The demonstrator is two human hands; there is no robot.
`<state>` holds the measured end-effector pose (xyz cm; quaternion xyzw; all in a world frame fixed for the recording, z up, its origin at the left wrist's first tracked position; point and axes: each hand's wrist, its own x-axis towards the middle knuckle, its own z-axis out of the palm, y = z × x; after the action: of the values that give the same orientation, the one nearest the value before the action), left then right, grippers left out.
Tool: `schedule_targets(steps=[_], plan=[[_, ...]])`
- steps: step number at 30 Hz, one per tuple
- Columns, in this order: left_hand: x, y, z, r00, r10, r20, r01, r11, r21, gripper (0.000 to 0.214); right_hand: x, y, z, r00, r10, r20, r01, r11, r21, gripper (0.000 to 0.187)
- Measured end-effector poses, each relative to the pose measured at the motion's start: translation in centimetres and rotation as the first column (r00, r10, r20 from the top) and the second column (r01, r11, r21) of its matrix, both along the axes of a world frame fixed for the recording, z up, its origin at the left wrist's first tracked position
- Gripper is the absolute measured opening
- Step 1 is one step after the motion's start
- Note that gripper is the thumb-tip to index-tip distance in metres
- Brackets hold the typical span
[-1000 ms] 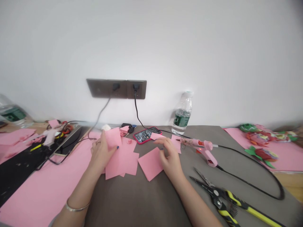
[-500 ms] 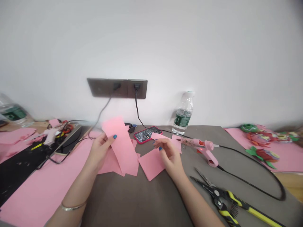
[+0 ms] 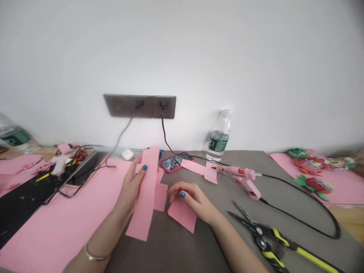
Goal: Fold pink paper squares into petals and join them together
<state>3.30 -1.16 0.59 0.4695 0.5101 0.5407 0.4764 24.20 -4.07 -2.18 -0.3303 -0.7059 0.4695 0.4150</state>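
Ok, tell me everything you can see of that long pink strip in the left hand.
The long pink strip is a narrow rectangle of plain, matte paper or thin card with straight edges. It stands nearly upright, its top leaning slightly right, held in the left hand, with the blue-nailed thumb pressed against its face. Its lower end reaches down over the grey tabletop, though whether it touches cannot be told. Its right edge overlaps a loose pink square.

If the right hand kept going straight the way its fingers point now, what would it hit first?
Probably the pink paper piece just past the fingers of the right hand. Right behind it is the long pink strip in the left hand. Depth is hard to judge here.
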Motion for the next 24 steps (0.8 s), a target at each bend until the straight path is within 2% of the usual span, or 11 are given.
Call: schedule_targets(steps=[3,7,9,12,14,19,24], plan=[[0.0,0.0,-0.5,0.997,-0.070,-0.045,0.069,0.997,-0.040,0.049,0.1,0.0,0.2,1.000,0.020,-0.021,-0.020,1.000,0.012,0.058],[0.3,-0.7,-1.1,0.939,-0.227,-0.259,0.237,0.971,0.011,0.034,0.1,0.0,-0.1,0.999,-0.018,0.032,0.017,0.999,0.037,0.046],[0.6,-1.1,-1.0,0.911,-0.306,-0.278,0.317,0.948,-0.004,0.036,-0.1,0.0,-0.2,0.997,-0.060,0.056,0.059,0.998,0.016,0.037],[0.8,-1.5,-0.7,0.876,-0.385,-0.290,0.406,0.914,0.013,0.051,-0.2,0.1,-0.4,0.996,-0.093,-0.011,0.092,0.994,-0.054,0.032],[0.9,-1.6,-0.6,0.861,-0.391,-0.325,0.424,0.905,0.034,0.052,-0.1,0.2,-0.5,0.989,-0.131,-0.065,0.125,0.989,-0.078,0.031],[0.8,-1.2,-1.4,0.847,-0.355,-0.395,0.429,0.896,0.113,0.024,0.1,0.6,-0.8,0.971,-0.210,-0.118,0.209,0.978,-0.022,0.031],[0.5,-1.1,-1.8,0.793,-0.131,-0.595,0.418,0.828,0.375,0.021,0.1,0.9,-1.1,0.940,-0.301,-0.163,0.321,0.940,0.117,0.034]])
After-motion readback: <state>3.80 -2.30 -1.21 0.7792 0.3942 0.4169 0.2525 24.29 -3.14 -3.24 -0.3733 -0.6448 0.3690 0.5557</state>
